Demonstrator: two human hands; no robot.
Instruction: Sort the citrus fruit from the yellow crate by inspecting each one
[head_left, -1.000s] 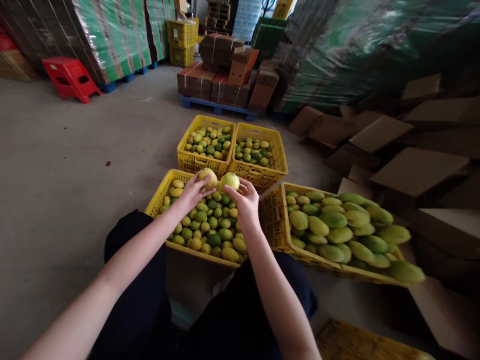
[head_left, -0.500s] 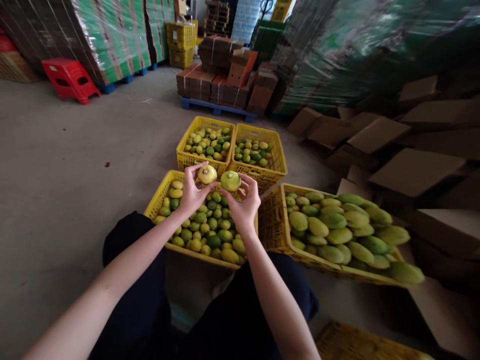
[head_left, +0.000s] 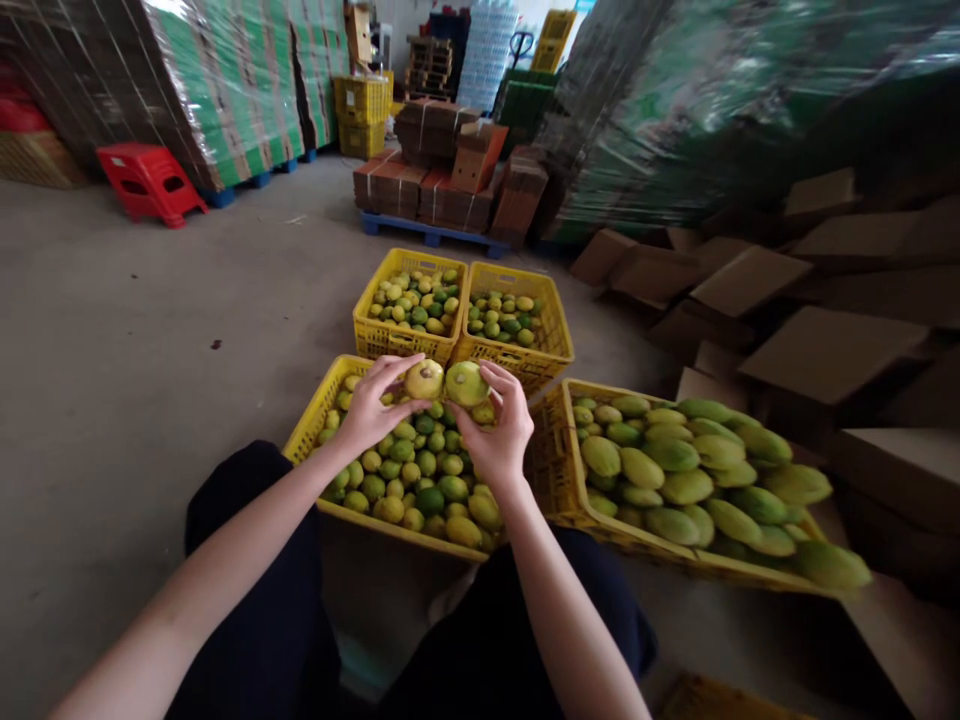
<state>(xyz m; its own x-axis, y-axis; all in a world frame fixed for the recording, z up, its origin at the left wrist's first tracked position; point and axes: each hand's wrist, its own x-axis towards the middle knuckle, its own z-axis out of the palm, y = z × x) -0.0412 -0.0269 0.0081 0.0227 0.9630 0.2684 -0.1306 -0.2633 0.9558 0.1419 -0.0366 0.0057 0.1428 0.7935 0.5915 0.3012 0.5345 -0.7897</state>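
Yellow fruit (head_left: pixel 424 379) is pinched lightly between thumb and fingers of the left hand (head_left: pixel 369 408), and a greener fruit (head_left: pixel 466 383) is gripped likewise by the right hand (head_left: pixel 496 425), just beside it, above the near crate (head_left: pixel 311 415). Neither is set down yet; how much is finished cannot be told. The near crate is well filled with green and yellow fruits (head_left: pixel 409 475). Similar ones are held, less fully, in two rear crates (head_left: pixel 397 338). Long green fruits (head_left: pixel 716 450) are heaped in the right-hand crate (head_left: pixel 555 455).
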